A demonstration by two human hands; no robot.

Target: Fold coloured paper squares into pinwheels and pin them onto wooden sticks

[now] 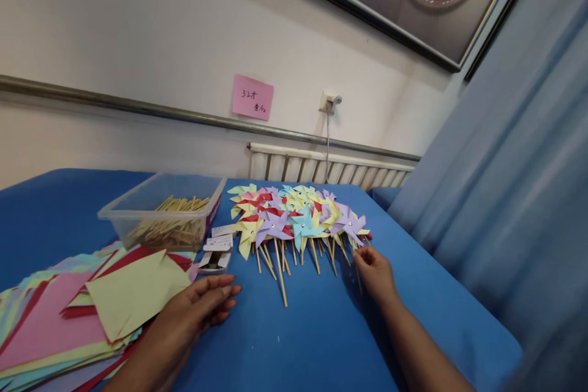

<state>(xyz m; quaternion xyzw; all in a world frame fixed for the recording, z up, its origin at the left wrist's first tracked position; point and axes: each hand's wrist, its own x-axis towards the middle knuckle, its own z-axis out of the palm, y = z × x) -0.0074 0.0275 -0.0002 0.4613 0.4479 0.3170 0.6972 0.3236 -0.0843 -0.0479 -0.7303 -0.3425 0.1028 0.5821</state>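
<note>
My right hand point(374, 271) pinches the thin stick of a purple paper pinwheel point(349, 224) at the right end of a large group of pinwheels. The group point(303, 226) lies on the blue table in yellow, purple, light blue and red, with the wooden sticks pointing toward me. My left hand point(209, 303) hovers low over the table with loosely bent fingers and nothing in it. Just beyond its fingertips stands a small opened white box point(217, 255), its contents dark and hard to make out. Beside that hand, cut paper sheets point(133, 297) in several colours lie in a spread pile.
A clear plastic bin point(158, 214) full of wooden sticks point(177, 220) stands at the back left of the blue table point(294, 349). Behind the table are a radiator point(294, 162), a rail and a plugged-in cord point(327, 135). A blue curtain point(496, 196) hangs along the right.
</note>
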